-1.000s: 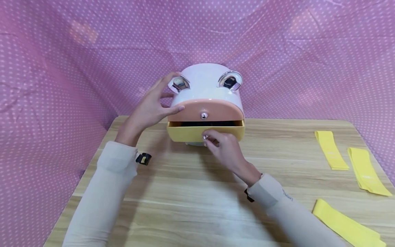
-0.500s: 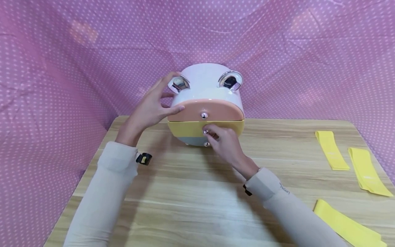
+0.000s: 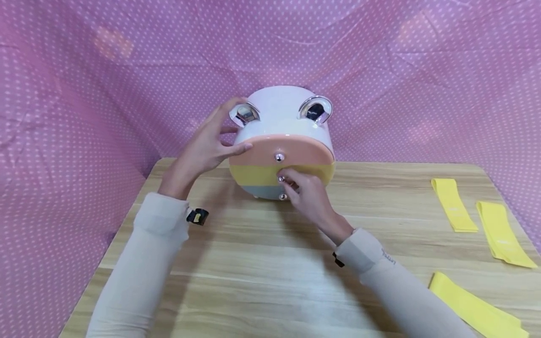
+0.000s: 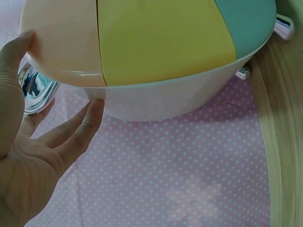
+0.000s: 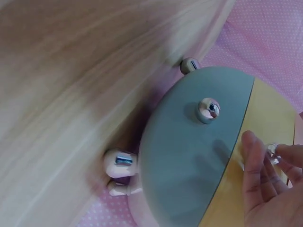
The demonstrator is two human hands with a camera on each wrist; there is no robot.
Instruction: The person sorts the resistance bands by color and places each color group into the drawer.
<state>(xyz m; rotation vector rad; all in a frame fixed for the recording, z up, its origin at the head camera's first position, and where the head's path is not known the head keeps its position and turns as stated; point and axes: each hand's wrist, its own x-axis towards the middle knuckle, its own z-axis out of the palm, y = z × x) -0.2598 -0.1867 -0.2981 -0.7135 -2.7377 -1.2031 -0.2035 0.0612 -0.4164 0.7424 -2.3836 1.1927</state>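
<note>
A small white drawer box [image 3: 279,110] with two chrome ears stands on the table, its front split into a peach drawer [image 3: 258,150], a yellow drawer [image 3: 253,175] and a grey-green drawer [image 5: 189,156]. All three fronts sit flush. My left hand [image 3: 204,143] holds the box at its left side; in the left wrist view the thumb lies on the peach front's edge and fingertips touch the white wall. Between thumb and fingers, my right hand [image 3: 313,199] pinches the yellow drawer's silver knob [image 5: 272,152]. Another knob [image 5: 208,110] shows on the grey-green drawer.
Several folded yellow strips lie at the table's right, among them one strip [image 3: 454,206] farther back and another strip [image 3: 477,305] near the front. The wooden table [image 3: 253,277] is backed by a pink dotted cloth [image 3: 169,61]. Short silver-tipped feet [image 5: 120,163] carry the box.
The yellow drawer, partly pulled out a second ago, has slid back into the box with my right hand on its knob. My left hand has kept its place.
</note>
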